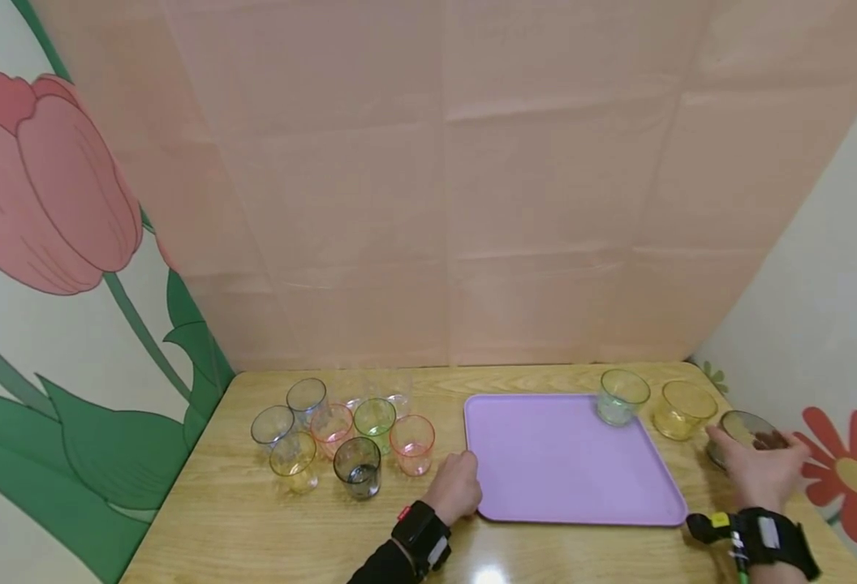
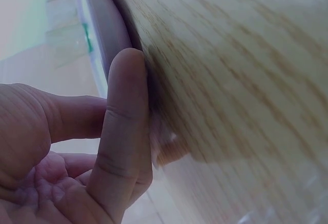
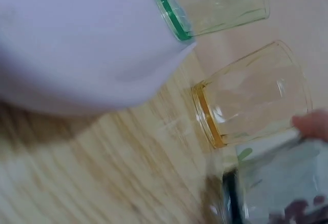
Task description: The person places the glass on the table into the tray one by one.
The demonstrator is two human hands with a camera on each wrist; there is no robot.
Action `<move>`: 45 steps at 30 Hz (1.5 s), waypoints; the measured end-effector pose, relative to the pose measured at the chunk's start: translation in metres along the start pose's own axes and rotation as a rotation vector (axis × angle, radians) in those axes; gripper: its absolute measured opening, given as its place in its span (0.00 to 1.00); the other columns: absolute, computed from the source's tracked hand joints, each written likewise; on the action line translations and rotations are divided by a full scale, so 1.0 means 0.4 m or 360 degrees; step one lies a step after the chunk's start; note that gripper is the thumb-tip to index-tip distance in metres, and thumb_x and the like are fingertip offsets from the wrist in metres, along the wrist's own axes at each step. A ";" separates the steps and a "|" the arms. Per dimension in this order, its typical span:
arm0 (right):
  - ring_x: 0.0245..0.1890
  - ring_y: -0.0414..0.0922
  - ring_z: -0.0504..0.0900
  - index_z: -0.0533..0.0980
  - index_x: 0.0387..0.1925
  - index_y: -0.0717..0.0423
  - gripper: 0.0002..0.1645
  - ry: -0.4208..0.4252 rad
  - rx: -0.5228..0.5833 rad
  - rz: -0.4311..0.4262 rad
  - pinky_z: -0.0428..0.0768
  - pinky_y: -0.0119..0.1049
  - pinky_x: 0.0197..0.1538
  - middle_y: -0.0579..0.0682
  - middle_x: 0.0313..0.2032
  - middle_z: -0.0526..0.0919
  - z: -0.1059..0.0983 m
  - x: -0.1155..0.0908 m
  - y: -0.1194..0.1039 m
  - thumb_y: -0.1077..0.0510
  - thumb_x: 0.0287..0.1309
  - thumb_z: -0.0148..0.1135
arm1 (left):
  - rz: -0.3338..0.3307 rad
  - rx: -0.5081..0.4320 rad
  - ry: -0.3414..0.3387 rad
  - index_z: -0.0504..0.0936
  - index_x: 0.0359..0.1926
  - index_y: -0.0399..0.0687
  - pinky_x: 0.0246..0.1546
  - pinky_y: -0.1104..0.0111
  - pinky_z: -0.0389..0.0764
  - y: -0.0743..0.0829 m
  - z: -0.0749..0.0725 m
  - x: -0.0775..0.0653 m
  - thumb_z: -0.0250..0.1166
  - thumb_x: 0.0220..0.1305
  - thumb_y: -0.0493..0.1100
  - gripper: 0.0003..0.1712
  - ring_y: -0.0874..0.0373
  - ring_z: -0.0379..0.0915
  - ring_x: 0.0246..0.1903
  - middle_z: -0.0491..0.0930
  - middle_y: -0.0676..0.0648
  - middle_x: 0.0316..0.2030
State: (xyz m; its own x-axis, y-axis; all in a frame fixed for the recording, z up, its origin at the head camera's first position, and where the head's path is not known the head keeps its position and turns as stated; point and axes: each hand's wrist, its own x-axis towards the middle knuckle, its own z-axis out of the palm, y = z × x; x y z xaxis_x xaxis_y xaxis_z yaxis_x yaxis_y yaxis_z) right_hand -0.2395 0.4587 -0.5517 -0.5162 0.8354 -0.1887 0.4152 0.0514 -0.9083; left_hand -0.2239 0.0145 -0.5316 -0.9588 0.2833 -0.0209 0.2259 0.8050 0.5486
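Note:
My left hand is at the near left corner of a lilac tray. In the left wrist view its thumb and bent fingers pinch the tray's rim, just above the wood. At the far right, my right hand grips a dark grey glass near its rim; reddish shapes show through the wall. Beside it, a yellow glass stands upright on the table, and a fingertip comes close to it in the right wrist view. A pale green glass stands on the tray's far right corner.
Several tinted glasses stand close together left of the tray, among them a grey one, a red-rimmed one and a green-rimmed one. A covered wall rises behind the wooden table; a flower-painted wall borders the right.

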 end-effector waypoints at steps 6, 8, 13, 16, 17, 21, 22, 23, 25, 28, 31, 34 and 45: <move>0.48 0.29 0.66 0.50 0.68 0.28 0.63 0.0005 0.0238 0.0008 0.69 0.30 0.53 0.25 0.46 0.61 -0.010 -0.008 -0.010 0.38 0.35 0.80 | 0.0013 -0.0008 0.0014 0.77 0.23 0.40 0.17 0.70 0.70 0.002 -0.001 -0.004 0.63 0.50 0.27 0.06 0.55 0.70 0.19 0.77 0.44 0.22; 0.48 0.27 0.67 0.53 0.68 0.27 0.62 0.0013 0.0298 0.0000 0.69 0.31 0.57 0.24 0.48 0.63 -0.010 -0.011 -0.014 0.39 0.34 0.81 | 0.0010 0.0006 0.0022 0.78 0.24 0.40 0.17 0.70 0.70 0.002 -0.002 -0.003 0.64 0.49 0.27 0.06 0.55 0.71 0.20 0.77 0.43 0.22; 0.56 0.32 0.70 0.56 0.69 0.27 0.63 0.0013 0.0308 -0.0005 0.66 0.38 0.69 0.26 0.57 0.65 -0.008 -0.021 -0.028 0.36 0.30 0.81 | 0.0004 0.0015 0.0016 0.78 0.26 0.39 0.17 0.70 0.70 0.003 -0.004 -0.003 0.64 0.50 0.27 0.05 0.55 0.71 0.20 0.77 0.43 0.23; 0.60 0.35 0.69 0.56 0.69 0.27 0.65 0.0003 0.0305 0.0023 0.64 0.41 0.71 0.27 0.58 0.65 -0.008 -0.026 -0.035 0.34 0.28 0.81 | 0.0010 0.0008 0.0017 0.78 0.25 0.39 0.16 0.70 0.69 0.005 -0.005 -0.005 0.64 0.50 0.27 0.05 0.55 0.70 0.19 0.77 0.43 0.22; 0.61 0.36 0.69 0.56 0.70 0.28 0.65 -0.0003 0.0291 0.0019 0.64 0.42 0.71 0.27 0.58 0.65 -0.008 -0.029 -0.037 0.34 0.28 0.81 | 0.0010 0.0008 0.0019 0.78 0.25 0.39 0.16 0.70 0.69 0.004 -0.004 -0.005 0.64 0.50 0.27 0.05 0.55 0.70 0.19 0.77 0.43 0.22; 0.62 0.38 0.68 0.58 0.70 0.29 0.63 -0.0035 0.0310 0.0014 0.64 0.43 0.71 0.27 0.57 0.65 -0.003 -0.048 -0.049 0.35 0.30 0.80 | -0.0001 -0.0001 0.0009 0.78 0.26 0.39 0.16 0.70 0.69 0.006 -0.005 -0.006 0.64 0.50 0.27 0.05 0.55 0.70 0.19 0.77 0.43 0.22; 0.61 0.38 0.69 0.59 0.69 0.30 0.62 -0.0048 0.0340 0.0008 0.64 0.43 0.71 0.27 0.56 0.65 -0.002 -0.056 -0.053 0.36 0.31 0.81 | -0.0004 -0.0001 0.0007 0.78 0.26 0.39 0.16 0.70 0.69 0.006 -0.005 -0.006 0.64 0.50 0.27 0.05 0.55 0.70 0.19 0.77 0.43 0.22; 0.59 0.36 0.69 0.59 0.69 0.30 0.61 -0.0066 0.0381 0.0014 0.65 0.40 0.71 0.27 0.54 0.66 0.000 -0.065 -0.057 0.38 0.31 0.82 | -0.0007 0.0000 0.0003 0.79 0.27 0.38 0.17 0.70 0.69 0.006 -0.004 -0.005 0.64 0.51 0.28 0.04 0.55 0.70 0.19 0.77 0.43 0.22; 0.55 0.34 0.71 0.60 0.67 0.32 0.59 -0.0114 0.0488 -0.0007 0.68 0.33 0.67 0.28 0.51 0.67 0.001 -0.084 -0.065 0.43 0.32 0.83 | -0.0011 0.0005 -0.0002 0.79 0.27 0.38 0.17 0.70 0.69 0.006 -0.004 -0.004 0.64 0.51 0.28 0.04 0.55 0.70 0.19 0.77 0.43 0.23; 0.50 0.31 0.74 0.62 0.66 0.37 0.57 -0.0219 0.0652 -0.0062 0.75 0.20 0.51 0.31 0.49 0.72 0.003 -0.111 -0.072 0.52 0.32 0.85 | -0.0016 0.0014 -0.0007 0.79 0.27 0.38 0.17 0.70 0.70 0.005 -0.003 -0.002 0.64 0.51 0.28 0.04 0.55 0.71 0.20 0.77 0.43 0.23; 0.48 0.32 0.75 0.63 0.65 0.42 0.54 -0.0309 0.0740 -0.0132 0.74 0.15 0.36 0.34 0.49 0.76 0.007 -0.131 -0.077 0.57 0.35 0.83 | -0.0007 0.0021 -0.0002 0.79 0.27 0.38 0.17 0.70 0.70 0.005 -0.003 0.000 0.64 0.51 0.28 0.03 0.55 0.71 0.20 0.77 0.43 0.23; 0.47 0.32 0.75 0.64 0.64 0.43 0.52 -0.0342 0.0760 -0.0200 0.73 0.14 0.35 0.34 0.49 0.77 0.013 -0.143 -0.078 0.59 0.37 0.82 | 0.0006 0.0023 0.0004 0.78 0.27 0.38 0.18 0.70 0.70 0.003 -0.001 0.001 0.64 0.52 0.29 0.03 0.55 0.71 0.20 0.77 0.43 0.23; 0.46 0.32 0.79 0.65 0.63 0.49 0.46 -0.0585 0.0790 -0.0489 0.78 0.17 0.39 0.39 0.49 0.77 0.033 -0.158 -0.061 0.66 0.43 0.78 | -0.0021 0.0022 -0.0013 0.79 0.29 0.38 0.18 0.70 0.70 0.002 0.000 0.001 0.65 0.52 0.29 0.04 0.55 0.71 0.20 0.77 0.43 0.23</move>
State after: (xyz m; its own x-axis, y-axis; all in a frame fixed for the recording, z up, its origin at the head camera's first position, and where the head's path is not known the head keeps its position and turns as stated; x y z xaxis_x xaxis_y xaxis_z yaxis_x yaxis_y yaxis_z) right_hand -0.2268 0.3975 -0.5223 -0.8125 0.5788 0.0696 -0.1373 -0.0739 -0.9878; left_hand -0.2241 0.0153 -0.5311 -0.9603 0.2767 -0.0347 0.2157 0.8157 0.5367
